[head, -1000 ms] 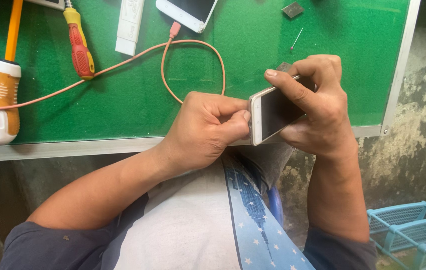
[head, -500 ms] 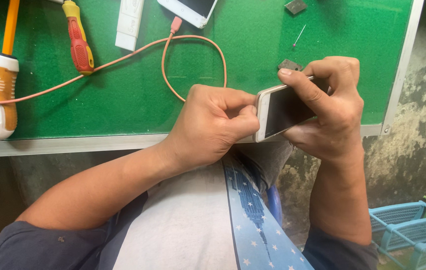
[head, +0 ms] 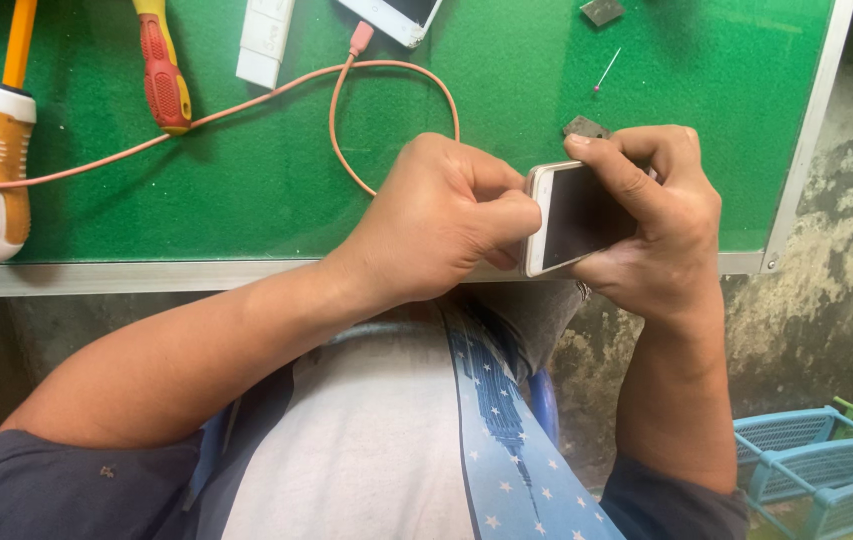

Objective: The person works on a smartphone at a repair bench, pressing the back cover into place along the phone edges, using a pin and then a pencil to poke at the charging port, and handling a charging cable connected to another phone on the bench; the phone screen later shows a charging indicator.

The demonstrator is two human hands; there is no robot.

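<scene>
Gripping the white phone (head: 574,215) firmly at both ends seems the way to keep it steady over the green surface (head: 506,130) edge. Left hand (head: 436,215) is curled, fingertips pinching the phone's near end; right hand (head: 651,225) wraps its far end, thumb across the dark screen, both wrists bent inward.

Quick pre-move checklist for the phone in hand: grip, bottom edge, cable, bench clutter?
1. Right hand grips the white dark-screened smartphone: ok, its fingers wrap the far edge.
2. Left hand at the phone's near end: ok, fingers pinched against it.
3. What the left fingers pinch: cannot tell, hidden.
4. Looped pink charging cable off the held phone: ok, it plugs into a second white phone.
5. Small grey metal part clear of the right hand: not ok, right beside it.
</scene>
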